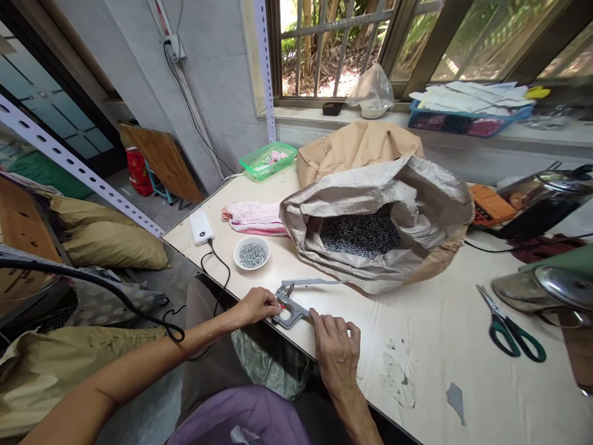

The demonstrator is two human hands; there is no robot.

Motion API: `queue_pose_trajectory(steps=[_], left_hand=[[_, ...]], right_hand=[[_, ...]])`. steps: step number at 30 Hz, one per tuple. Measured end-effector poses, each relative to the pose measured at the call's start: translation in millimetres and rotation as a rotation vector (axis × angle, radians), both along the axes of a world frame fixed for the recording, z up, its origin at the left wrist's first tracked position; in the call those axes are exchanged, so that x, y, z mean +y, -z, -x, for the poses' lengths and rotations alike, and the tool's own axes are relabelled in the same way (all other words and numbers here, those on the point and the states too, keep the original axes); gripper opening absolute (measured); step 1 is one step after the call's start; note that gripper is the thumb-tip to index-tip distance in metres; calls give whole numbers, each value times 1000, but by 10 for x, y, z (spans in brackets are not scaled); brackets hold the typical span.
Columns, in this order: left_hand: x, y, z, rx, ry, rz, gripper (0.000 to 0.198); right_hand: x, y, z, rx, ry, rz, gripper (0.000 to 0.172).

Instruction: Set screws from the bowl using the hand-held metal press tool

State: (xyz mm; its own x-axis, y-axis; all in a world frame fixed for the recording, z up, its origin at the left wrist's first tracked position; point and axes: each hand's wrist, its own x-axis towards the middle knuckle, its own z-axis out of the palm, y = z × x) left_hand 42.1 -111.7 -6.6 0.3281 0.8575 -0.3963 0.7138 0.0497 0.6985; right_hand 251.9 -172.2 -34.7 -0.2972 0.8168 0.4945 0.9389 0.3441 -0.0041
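Observation:
A grey metal hand press tool (294, 313), with a long lever and a coil spring, lies at the front edge of the table. My left hand (257, 305) is closed in a pinch at its jaw end, where a small red-tipped piece (281, 306) shows at the fingertips. My right hand (337, 349) has its fingers bent around the near handle's end, its palm side hidden. Just beyond my left hand stands a white bowl (251, 253) of small metal pins. Behind the tool, an open woven sack (430, 247) holds many dark metal pieces.
Scissors (509, 330) with green handles and a steel pot (532, 290) are on the right. A white power bank (201, 227) with a black cable, a pink-white cloth (254, 218) and a green basket (269, 162) lie at the left. A purple bag (241, 420) sits below the edge.

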Motion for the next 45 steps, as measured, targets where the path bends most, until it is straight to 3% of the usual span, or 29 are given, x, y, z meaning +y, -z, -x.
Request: queue_pose_trajectory(steps=[12, 16, 22, 26, 34, 36, 40, 45], left_hand=[[63, -17, 6, 17, 84, 68, 16], [10, -12, -61, 13, 42, 69, 19], [-109, 21, -145, 63, -121, -64, 23], [-124, 22, -118, 38, -146, -23, 21], [-26, 16, -103, 94, -75, 68, 19], [-2, 17, -110, 116, -77, 95, 19], [35, -20, -125, 147, -81, 135, 18], [57, -52, -148, 147, -85, 167, 17]], right_hand=[[-15, -79, -8, -53, 19, 69, 29], [-29, -74, -12, -39, 31, 75, 29], [-20, -60, -3, -42, 43, 64, 30], [-11, -41, 0, -27, 34, 59, 31], [22, -116, -86, 48, -14, 271, 30], [101, -128, -153, 53, -59, 316, 38], [380, -136, -284, -3, -151, 475, 73], [696, -234, -317, -83, -193, 642, 90]])
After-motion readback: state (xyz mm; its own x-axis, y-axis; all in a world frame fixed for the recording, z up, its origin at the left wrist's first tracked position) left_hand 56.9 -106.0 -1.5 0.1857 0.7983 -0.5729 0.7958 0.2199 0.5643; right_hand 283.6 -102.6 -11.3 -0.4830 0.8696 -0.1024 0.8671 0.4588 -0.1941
